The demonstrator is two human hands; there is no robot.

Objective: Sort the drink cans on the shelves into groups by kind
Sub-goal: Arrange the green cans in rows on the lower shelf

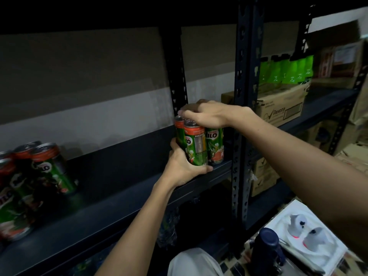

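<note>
Cans [196, 142], three upright on shelf [111, 198], gripped low by left hand [184, 167], clasped on top by right hand [205, 114].

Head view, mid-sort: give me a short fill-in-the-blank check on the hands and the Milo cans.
1. The cluster of Milo cans held by both hands stands beside a black shelf ____.
2. The right hand lies over the ____ of these cans, while the left hand has its grip round their lower part.
3. The other group of Milo cans stands at the ____ end of the same shelf.
4. The cardboard box under the green packs reads ____.

Missing words: post; tops; left; Rexona
</note>
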